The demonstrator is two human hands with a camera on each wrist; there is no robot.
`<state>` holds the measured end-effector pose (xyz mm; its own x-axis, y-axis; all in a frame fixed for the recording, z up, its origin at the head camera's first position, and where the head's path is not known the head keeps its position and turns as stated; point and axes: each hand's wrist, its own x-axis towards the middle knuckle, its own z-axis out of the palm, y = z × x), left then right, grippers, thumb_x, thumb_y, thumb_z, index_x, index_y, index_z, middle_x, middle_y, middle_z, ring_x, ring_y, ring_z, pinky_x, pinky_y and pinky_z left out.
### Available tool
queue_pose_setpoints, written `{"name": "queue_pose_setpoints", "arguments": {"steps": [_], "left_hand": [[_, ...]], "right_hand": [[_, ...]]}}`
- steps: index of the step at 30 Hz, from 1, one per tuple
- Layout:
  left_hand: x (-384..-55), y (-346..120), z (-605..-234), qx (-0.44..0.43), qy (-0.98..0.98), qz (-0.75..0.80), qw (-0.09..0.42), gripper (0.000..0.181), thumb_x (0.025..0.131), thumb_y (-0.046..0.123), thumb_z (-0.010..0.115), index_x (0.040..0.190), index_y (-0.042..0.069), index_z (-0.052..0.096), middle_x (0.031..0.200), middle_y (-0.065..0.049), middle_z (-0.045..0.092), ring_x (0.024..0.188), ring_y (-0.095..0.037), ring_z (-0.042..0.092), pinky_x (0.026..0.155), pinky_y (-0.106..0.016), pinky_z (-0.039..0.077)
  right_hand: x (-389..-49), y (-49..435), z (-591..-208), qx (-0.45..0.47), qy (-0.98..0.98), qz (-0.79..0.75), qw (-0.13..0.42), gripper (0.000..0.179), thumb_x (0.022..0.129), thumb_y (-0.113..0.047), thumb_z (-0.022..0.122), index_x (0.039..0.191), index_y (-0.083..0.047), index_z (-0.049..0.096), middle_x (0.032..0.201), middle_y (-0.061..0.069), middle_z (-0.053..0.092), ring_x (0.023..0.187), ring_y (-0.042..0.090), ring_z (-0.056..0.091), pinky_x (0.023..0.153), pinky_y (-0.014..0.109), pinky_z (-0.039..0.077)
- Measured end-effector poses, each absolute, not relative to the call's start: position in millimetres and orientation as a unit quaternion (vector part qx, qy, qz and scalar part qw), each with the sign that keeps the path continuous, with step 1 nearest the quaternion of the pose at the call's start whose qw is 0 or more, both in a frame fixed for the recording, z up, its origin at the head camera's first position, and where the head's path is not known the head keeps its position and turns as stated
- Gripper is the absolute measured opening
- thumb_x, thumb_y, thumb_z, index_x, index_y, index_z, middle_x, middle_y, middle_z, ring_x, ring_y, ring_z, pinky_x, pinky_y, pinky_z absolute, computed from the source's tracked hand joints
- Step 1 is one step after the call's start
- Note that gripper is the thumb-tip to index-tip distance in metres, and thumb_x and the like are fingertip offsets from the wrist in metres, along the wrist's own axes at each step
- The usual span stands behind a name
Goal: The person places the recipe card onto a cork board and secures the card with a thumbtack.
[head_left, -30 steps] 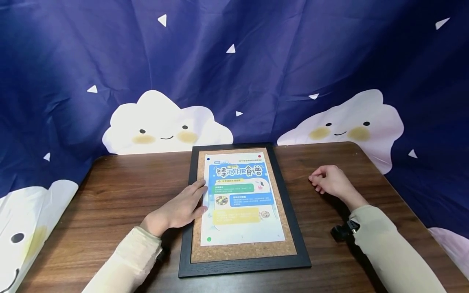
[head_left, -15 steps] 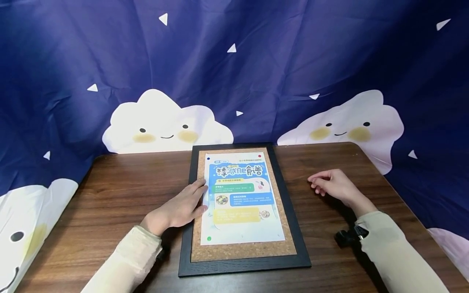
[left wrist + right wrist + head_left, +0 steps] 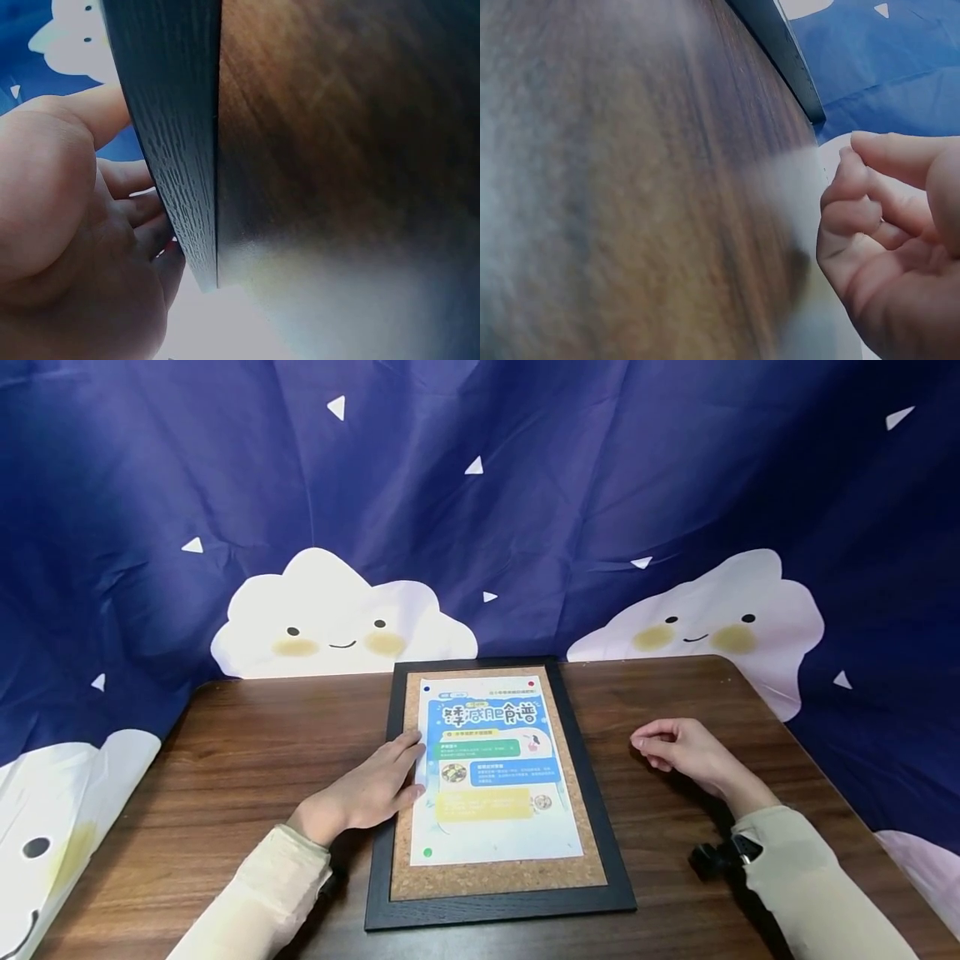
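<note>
A cork board (image 3: pixel 510 878) in a black frame (image 3: pixel 495 906) lies flat in the middle. On it is a poster (image 3: pixel 495 841) in blue, green and yellow, with a blue pin (image 3: pixel 427 689), a red pin (image 3: pixel 531 684) and a green pin (image 3: pixel 427 852) at three corners. My left hand (image 3: pixel 363 789) rests across the frame's left side, fingertips at the poster's left edge. In the left wrist view its fingers lie along the frame. To the right of the board, my right hand (image 3: pixel 690 752) hangs loosely curled. Thumb and index fingertips meet in the right wrist view, with nothing visible between them.
Under everything is a dark brown wooden table (image 3: pixel 285 727) with rounded far corners. Behind it hangs a blue curtain (image 3: pixel 525 527) printed with white clouds and triangles. A black wrist camera (image 3: pixel 712 860) sits under the right sleeve (image 3: pixel 810 877).
My right hand has shifted slightly toward the near side and right. The left hand stays on the frame, and the board and poster have not moved.
</note>
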<state>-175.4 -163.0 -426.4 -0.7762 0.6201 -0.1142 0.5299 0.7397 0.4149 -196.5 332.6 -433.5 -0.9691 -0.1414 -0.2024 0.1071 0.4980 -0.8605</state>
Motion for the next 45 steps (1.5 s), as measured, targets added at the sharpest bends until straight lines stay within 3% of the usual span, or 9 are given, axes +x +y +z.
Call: {"name": "queue_pose_setpoints", "arguments": {"steps": [8, 15, 23, 29, 32, 37, 45], "left_hand": [[-181.4, -173.8, -448.8, 0.332, 0.910, 0.223, 0.105, 0.073, 0.115, 0.038, 0.054, 0.163, -0.012, 0.033, 0.176, -0.030, 0.020, 0.165, -0.047, 0.020, 0.129, -0.065, 0.028], [-174.5, -163.1, -427.6, 0.317, 0.921, 0.192, 0.120, 0.067, 0.114, 0.025, 0.057, 0.163, -0.012, 0.033, 0.176, -0.030, 0.022, 0.165, -0.046, 0.022, 0.130, -0.063, 0.029], [-192.2, -177.1, -470.3, 0.336, 0.909, 0.230, 0.091, 0.075, 0.114, 0.045, 0.052, 0.165, -0.007, 0.033, 0.178, -0.025, 0.020, 0.166, -0.042, 0.020, 0.130, -0.061, 0.029], [-178.4, -166.4, -436.8, 0.323, 0.915, 0.212, 0.115, 0.069, 0.114, 0.030, 0.058, 0.164, -0.010, 0.033, 0.177, -0.029, 0.021, 0.165, -0.047, 0.022, 0.129, -0.065, 0.030], [-179.5, -168.3, -440.2, 0.329, 0.914, 0.211, 0.110, 0.069, 0.114, 0.031, 0.056, 0.164, -0.011, 0.033, 0.177, -0.030, 0.020, 0.166, -0.046, 0.021, 0.130, -0.061, 0.029], [-183.1, -172.7, -450.8, 0.346, 0.906, 0.227, 0.095, 0.072, 0.115, 0.038, 0.052, 0.163, -0.013, 0.032, 0.176, -0.031, 0.021, 0.165, -0.046, 0.020, 0.131, -0.060, 0.028], [-174.7, -163.1, -427.2, 0.324, 0.921, 0.188, 0.108, 0.065, 0.113, 0.022, 0.059, 0.161, -0.014, 0.035, 0.174, -0.032, 0.024, 0.164, -0.048, 0.025, 0.129, -0.063, 0.031]], "right_hand": [[-188.2, 330.5, -435.6, -0.033, 0.809, -0.570, 0.143, 0.025, 0.102, -0.009, 0.075, 0.113, 0.012, 0.069, 0.083, 0.000, 0.074, 0.069, 0.011, 0.067, 0.061, 0.025, 0.058], [-180.2, 325.2, -432.8, -0.046, 0.787, -0.598, 0.143, 0.011, 0.101, -0.005, 0.075, 0.106, 0.005, 0.076, 0.084, 0.001, 0.079, 0.071, 0.012, 0.074, 0.067, 0.029, 0.065], [-172.7, 320.4, -430.2, -0.069, 0.782, -0.601, 0.148, 0.024, 0.105, -0.005, 0.070, 0.115, 0.017, 0.069, 0.090, 0.006, 0.081, 0.076, 0.015, 0.078, 0.070, 0.031, 0.066], [-166.2, 317.0, -428.6, -0.058, 0.791, -0.587, 0.160, 0.038, 0.107, -0.010, 0.069, 0.128, 0.022, 0.063, 0.099, 0.011, 0.082, 0.083, 0.017, 0.080, 0.076, 0.032, 0.067], [-162.6, 315.1, -428.0, -0.073, 0.786, -0.591, 0.167, 0.040, 0.107, -0.008, 0.067, 0.131, 0.024, 0.059, 0.102, 0.013, 0.082, 0.086, 0.017, 0.080, 0.077, 0.033, 0.068], [-159.2, 312.6, -427.2, -0.100, 0.772, -0.605, 0.171, 0.036, 0.107, -0.005, 0.065, 0.129, 0.023, 0.061, 0.102, 0.010, 0.083, 0.087, 0.016, 0.080, 0.076, 0.033, 0.068], [-153.7, 307.5, -423.5, -0.101, 0.764, -0.610, 0.186, 0.029, 0.107, -0.007, 0.067, 0.125, 0.015, 0.065, 0.104, 0.010, 0.084, 0.087, 0.020, 0.082, 0.078, 0.035, 0.068]]}}
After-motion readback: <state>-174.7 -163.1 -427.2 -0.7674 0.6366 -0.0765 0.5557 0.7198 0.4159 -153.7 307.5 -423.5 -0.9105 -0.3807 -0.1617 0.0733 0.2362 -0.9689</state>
